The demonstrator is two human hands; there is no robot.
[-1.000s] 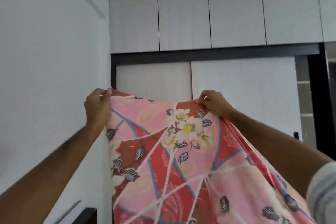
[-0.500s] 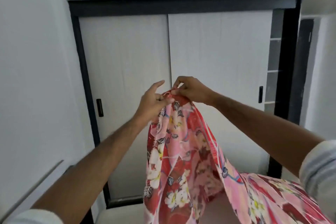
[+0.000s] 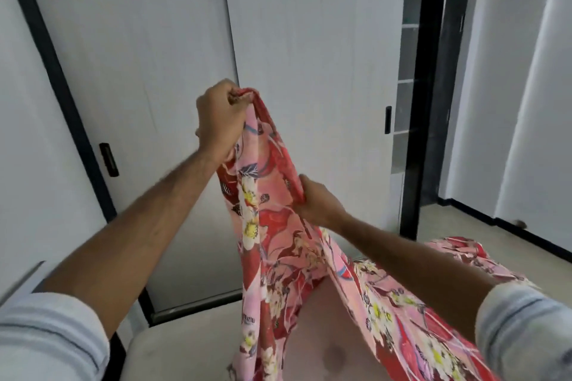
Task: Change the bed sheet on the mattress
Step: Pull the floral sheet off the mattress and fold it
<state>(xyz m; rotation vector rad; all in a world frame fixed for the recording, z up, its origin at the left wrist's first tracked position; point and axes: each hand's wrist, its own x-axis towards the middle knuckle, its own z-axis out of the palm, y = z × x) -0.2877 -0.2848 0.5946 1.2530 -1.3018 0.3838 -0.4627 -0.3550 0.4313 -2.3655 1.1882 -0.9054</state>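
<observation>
The bed sheet (image 3: 272,226), pink and red with white and yellow flowers, is hanging in a gathered bunch in front of the person, lifted well above the mattress (image 3: 192,352). Its top is being held up high, and from there the cloth is falling in long folds down to the bare, pale mattress, then spreading away to the right across the bed, where more of it is lying rumpled near the far corner.

The left hand (image 3: 221,116) is gripping the very top of the bunch, its fingers (image 3: 230,96) curled tightly round a wad of the fabric at about the height of the wardrobe handles. The right hand (image 3: 318,201) is lower down and to the right, pinching a red hem edge of the sheet between thumb and curled fingers, so the edge is running taut between the two hands. Both forearms are stretching forward, with pale striped sleeves (image 3: 52,337) rolled up near the elbows.

Behind the sheet, a wardrobe (image 3: 309,55) with white sliding doors in a black frame is filling the wall, with a small dark handle (image 3: 109,159) on the left door and another on the right door. To the right, a light floor (image 3: 458,226) is leading past white walls.
</observation>
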